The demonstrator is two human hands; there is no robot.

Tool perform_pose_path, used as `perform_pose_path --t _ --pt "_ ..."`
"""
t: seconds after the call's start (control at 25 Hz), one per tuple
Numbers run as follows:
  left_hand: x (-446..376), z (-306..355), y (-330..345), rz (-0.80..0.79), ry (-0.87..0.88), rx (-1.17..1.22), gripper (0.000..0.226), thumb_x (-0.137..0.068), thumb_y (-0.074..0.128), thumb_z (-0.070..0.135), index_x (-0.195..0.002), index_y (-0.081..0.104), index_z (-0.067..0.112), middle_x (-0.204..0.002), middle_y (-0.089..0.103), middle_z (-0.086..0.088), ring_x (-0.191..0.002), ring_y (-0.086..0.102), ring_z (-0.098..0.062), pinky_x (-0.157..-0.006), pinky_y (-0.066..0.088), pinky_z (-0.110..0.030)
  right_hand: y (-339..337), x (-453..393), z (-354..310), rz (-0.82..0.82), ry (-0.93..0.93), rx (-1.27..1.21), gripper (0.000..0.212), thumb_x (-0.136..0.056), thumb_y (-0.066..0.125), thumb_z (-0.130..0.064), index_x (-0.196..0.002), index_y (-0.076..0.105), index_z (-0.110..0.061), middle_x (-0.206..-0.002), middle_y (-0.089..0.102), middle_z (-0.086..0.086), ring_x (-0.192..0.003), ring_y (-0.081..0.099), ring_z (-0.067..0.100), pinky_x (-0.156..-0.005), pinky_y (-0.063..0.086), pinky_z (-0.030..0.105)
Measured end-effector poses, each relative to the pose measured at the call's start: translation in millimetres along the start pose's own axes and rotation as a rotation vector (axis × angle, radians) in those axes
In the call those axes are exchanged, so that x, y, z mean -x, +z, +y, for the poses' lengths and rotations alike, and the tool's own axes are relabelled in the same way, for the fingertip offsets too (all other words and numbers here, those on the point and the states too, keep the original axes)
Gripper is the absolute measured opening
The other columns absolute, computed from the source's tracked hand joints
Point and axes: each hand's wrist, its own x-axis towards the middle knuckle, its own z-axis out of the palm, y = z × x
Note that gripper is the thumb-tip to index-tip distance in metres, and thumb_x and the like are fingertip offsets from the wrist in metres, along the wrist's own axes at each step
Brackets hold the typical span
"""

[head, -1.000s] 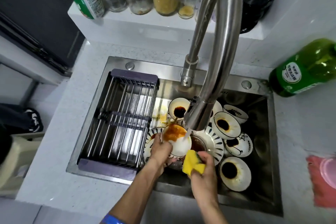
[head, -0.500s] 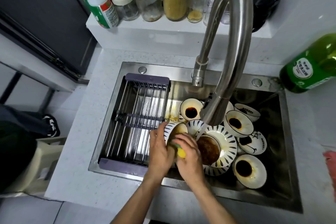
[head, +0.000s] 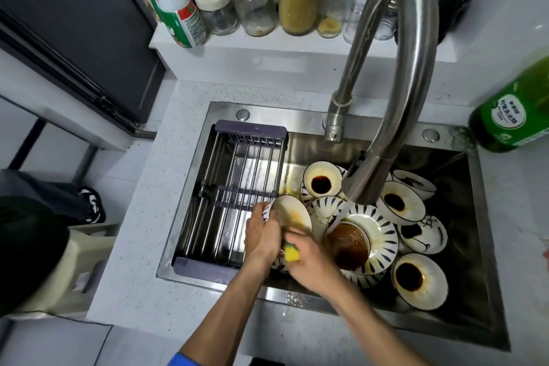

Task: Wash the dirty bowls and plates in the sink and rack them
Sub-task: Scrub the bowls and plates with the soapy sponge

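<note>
My left hand (head: 263,236) grips a white bowl (head: 292,215) with a blue-striped outside, tilted over the steel sink (head: 487,303); orange smears line its inside. My right hand (head: 312,258) holds a yellow sponge (head: 291,252) pressed against the bowl's lower inner side. To the right lies a pile of several dirty bowls and plates with dark sauce, among them a striped plate (head: 377,235) carrying a brown-filled bowl (head: 346,242). The dish rack (head: 234,196) spans the sink's left part and holds nothing.
The tall steel faucet (head: 395,92) arches over the pile, its head just above the dishes. Jars and a spray bottle (head: 172,6) line the back ledge. A green detergent bottle (head: 514,110) lies on the right counter. A beige stool (head: 77,267) stands at the left.
The bowl was under the faucet stream with the sponge held beside it. Now it is tilted toward the rack side and my right hand has pushed the sponge into it.
</note>
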Motion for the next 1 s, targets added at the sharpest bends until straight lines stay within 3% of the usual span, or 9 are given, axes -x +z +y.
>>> perform_pose_path --t 0.08,0.16,0.28,0.4,0.56,0.72,0.8,0.88,1.0 --pt "2.0 3.4 -0.7 0.024 0.155 -0.14 0.051 -0.099 0.042 0.04 -0.148 0.032 0.034 -0.155 0.034 -0.008 -0.14 0.036 -0.028 -0.115 0.032 -0.051 -5.3 -3.7 -1.6 0.013 0.116 -0.178 0.038 -0.078 0.053 0.006 -0.104 0.07 -0.015 -0.095 0.067 0.0 -0.082 0.057 0.003 -0.074 0.047 0.028" --pt "1.2 16.5 -3.0 0.107 0.376 -0.439 0.052 -0.098 0.04 0.043 -0.147 0.03 0.033 -0.147 0.032 -0.011 -0.132 0.037 -0.026 -0.104 0.043 -0.044 0.1 0.9 -4.9 0.228 0.175 -0.377 0.035 -0.078 0.052 0.008 -0.088 0.071 -0.02 -0.077 0.067 -0.004 -0.067 0.054 0.002 -0.06 0.043 0.028" --pt "-1.5 26.4 -0.2 0.179 0.584 -0.622 0.059 -0.095 0.044 0.048 -0.148 0.025 0.031 -0.13 0.026 -0.005 -0.115 0.035 -0.018 -0.088 0.047 -0.032 23.5 2.1 -18.4 0.499 0.231 -0.579 0.052 -0.08 0.055 0.016 -0.106 0.074 -0.024 -0.1 0.073 -0.011 -0.095 0.066 0.007 -0.085 0.051 0.021" --pt "-8.4 27.4 -4.1 0.139 0.447 -0.313 0.048 -0.098 0.042 0.046 -0.144 0.037 0.029 -0.134 0.041 -0.006 -0.117 0.044 -0.018 -0.093 0.039 -0.032 19.7 -16.6 -17.6 0.562 0.166 -0.522 0.068 -0.077 0.057 0.021 -0.125 0.063 -0.028 -0.129 0.062 -0.007 -0.127 0.053 0.008 -0.11 0.042 0.029" --pt "-5.8 15.4 -5.9 0.057 0.305 -0.126 0.039 -0.099 0.045 0.038 -0.137 0.048 0.032 -0.136 0.05 0.002 -0.124 0.047 -0.017 -0.105 0.037 -0.034 2.1 -9.5 -4.8 0.243 -0.206 0.324 0.069 -0.072 0.063 0.013 -0.137 0.054 -0.007 -0.144 0.05 0.004 -0.143 0.033 0.019 -0.121 0.022 0.037" --pt "-8.4 11.4 3.5 0.004 0.144 0.006 0.033 -0.097 0.045 0.042 -0.129 0.053 0.035 -0.134 0.056 0.0 -0.12 0.053 -0.022 -0.106 0.043 -0.045 3.2 4.9 2.9 0.106 -0.187 0.275 0.068 -0.075 0.055 0.006 -0.139 0.048 -0.012 -0.142 0.047 0.0 -0.136 0.036 0.017 -0.117 0.024 0.024" --pt "-6.0 7.2 13.8 -0.05 0.081 0.039 0.036 -0.09 0.047 0.047 -0.123 0.056 0.039 -0.129 0.059 0.001 -0.115 0.057 -0.022 -0.102 0.047 -0.045 0.2 5.0 6.2 0.091 -0.178 0.381 0.061 -0.069 0.064 0.001 -0.128 0.057 -0.015 -0.132 0.055 -0.002 -0.125 0.045 0.019 -0.113 0.035 0.03" --pt "-10.3 6.3 17.6 -0.036 -0.007 0.152 0.044 -0.082 0.048 0.047 -0.124 0.059 0.036 -0.121 0.065 -0.001 -0.107 0.063 -0.022 -0.096 0.052 -0.044 -3.4 6.5 13.6 0.132 -0.052 0.262 0.052 -0.067 0.068 0.003 -0.115 0.064 -0.016 -0.118 0.064 -0.003 -0.111 0.056 0.016 -0.098 0.049 0.033" --pt "-10.1 15.2 10.1 -0.293 -0.022 0.018 0.037 -0.091 0.051 0.034 -0.126 0.058 0.025 -0.116 0.064 -0.004 -0.101 0.062 -0.02 -0.083 0.056 -0.039 -7.0 11.6 8.9 0.117 -0.191 0.271 0.053 -0.064 0.074 0.007 -0.112 0.068 -0.017 -0.117 0.065 -0.006 -0.11 0.057 0.013 -0.098 0.05 0.03"
